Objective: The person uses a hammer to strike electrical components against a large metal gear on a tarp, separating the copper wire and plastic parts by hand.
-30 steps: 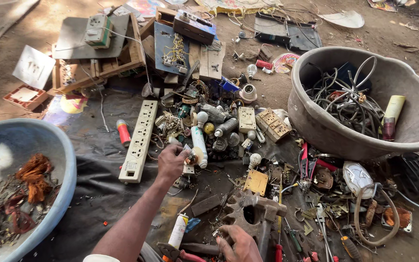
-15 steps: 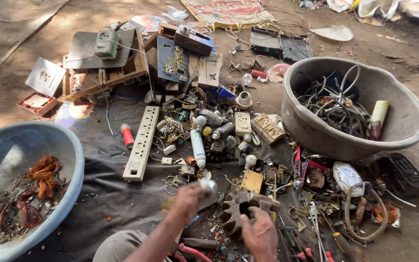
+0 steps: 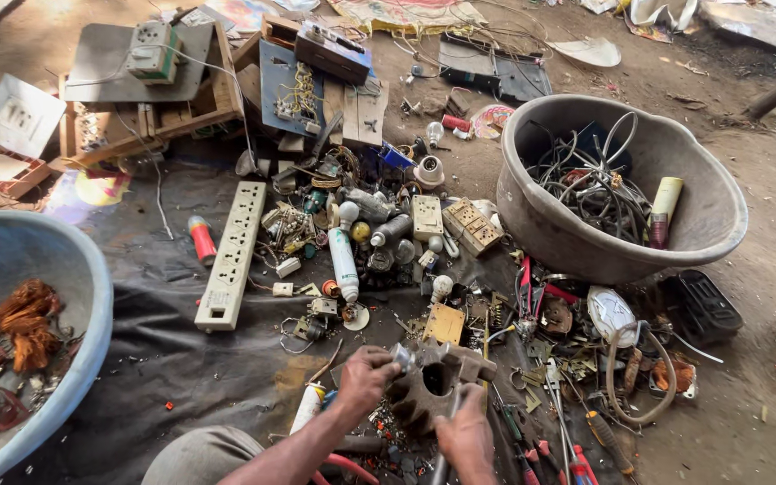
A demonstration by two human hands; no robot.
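Scrap electrical parts cover a dark ground sheet on the dirt floor. Near the bottom centre, the left hand pinches a small metal piece against the top of a rusty toothed gear block, while the right hand closes around a thin rod-like tool set at the block's near side. This looks like the prying or knocking-apart step; the next move calls for a steady hold on the piece and a controlled push. A white power strip lies well to the left.
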